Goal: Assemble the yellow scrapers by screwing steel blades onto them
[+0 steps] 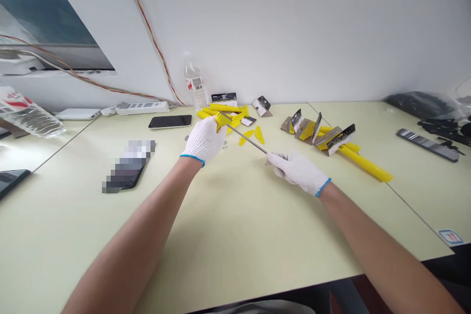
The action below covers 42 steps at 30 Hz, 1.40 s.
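Note:
My left hand [204, 138], in a white knit glove with a blue cuff, is closed around a yellow plastic scraper head [222, 119]. My right hand [296, 170], gloved alike, grips a screwdriver by its handle end, which the fingers hide. The long metal shaft [250, 141] slants up to the left and meets the yellow piece. Just right of my left hand lie a few small metal bits, apparently screws [225, 144], and loose yellow plates [259, 135]. Behind them is a pile of yellow handles [224, 107].
Yellow scrapers with cards [340, 143] lie at right. A water bottle [196, 83] stands by the wall, near a black phone [170, 121] and power strip [143, 107]. Another phone [128, 169] lies left, a second bottle [31, 113] far left, and a grey bar [427, 145] far right.

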Each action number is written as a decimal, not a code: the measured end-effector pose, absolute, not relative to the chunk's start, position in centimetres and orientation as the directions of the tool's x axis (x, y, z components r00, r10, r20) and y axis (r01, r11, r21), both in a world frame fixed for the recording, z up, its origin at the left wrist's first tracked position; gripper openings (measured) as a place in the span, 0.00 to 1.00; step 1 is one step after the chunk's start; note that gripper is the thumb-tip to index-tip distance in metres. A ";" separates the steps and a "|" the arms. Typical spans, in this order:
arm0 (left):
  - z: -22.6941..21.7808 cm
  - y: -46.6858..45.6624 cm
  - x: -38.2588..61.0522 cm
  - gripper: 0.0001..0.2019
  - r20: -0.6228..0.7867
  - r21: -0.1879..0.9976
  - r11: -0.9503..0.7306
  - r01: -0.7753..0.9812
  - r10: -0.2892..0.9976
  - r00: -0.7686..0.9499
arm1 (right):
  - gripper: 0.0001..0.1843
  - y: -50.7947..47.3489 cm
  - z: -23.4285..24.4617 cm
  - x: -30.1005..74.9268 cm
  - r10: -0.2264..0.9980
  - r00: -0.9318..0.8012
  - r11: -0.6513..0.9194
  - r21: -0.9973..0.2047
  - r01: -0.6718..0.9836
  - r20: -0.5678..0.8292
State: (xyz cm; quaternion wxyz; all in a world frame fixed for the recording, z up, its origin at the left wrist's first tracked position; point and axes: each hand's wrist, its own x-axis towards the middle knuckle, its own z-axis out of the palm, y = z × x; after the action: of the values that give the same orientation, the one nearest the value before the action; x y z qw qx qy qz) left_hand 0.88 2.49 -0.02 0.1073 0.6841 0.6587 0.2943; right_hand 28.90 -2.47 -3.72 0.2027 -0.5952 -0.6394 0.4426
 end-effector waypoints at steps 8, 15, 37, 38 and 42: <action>0.1 2.5 1.1 0.10 0.302 0.521 -0.110 0.846 0.951 -0.063 | 0.26 -2.1 -5.3 29.0 0.915 -0.145 0.271 -0.309 0.912 0.377; -0.2 2.5 1.2 0.11 0.252 0.502 -0.096 0.859 0.967 -0.040 | 0.33 -2.3 -4.0 29.1 0.950 -0.242 0.309 -0.468 0.828 0.199; 0.1 2.0 1.6 0.11 0.278 0.462 -0.130 0.877 0.960 -0.005 | 0.37 -2.3 -3.8 29.6 0.935 -0.193 -0.126 -0.784 0.608 -0.299; 0.1 2.0 1.5 0.11 0.283 0.467 -0.133 0.874 0.959 -0.005 | 0.37 -2.2 -3.8 29.6 0.931 -0.191 -0.143 -0.789 0.597 -0.312; -0.1 2.5 0.9 0.11 0.291 0.531 -0.144 0.835 0.957 -0.020 | 0.35 -1.8 -4.0 29.7 0.945 -0.186 -0.097 -0.776 0.623 -0.268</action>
State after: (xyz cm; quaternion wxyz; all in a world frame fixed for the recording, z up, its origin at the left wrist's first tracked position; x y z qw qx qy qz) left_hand 0.90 2.52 -0.14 0.1001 0.6927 0.6467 0.3033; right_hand 29.69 -1.81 -4.00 0.1911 -0.6086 -0.6441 0.4222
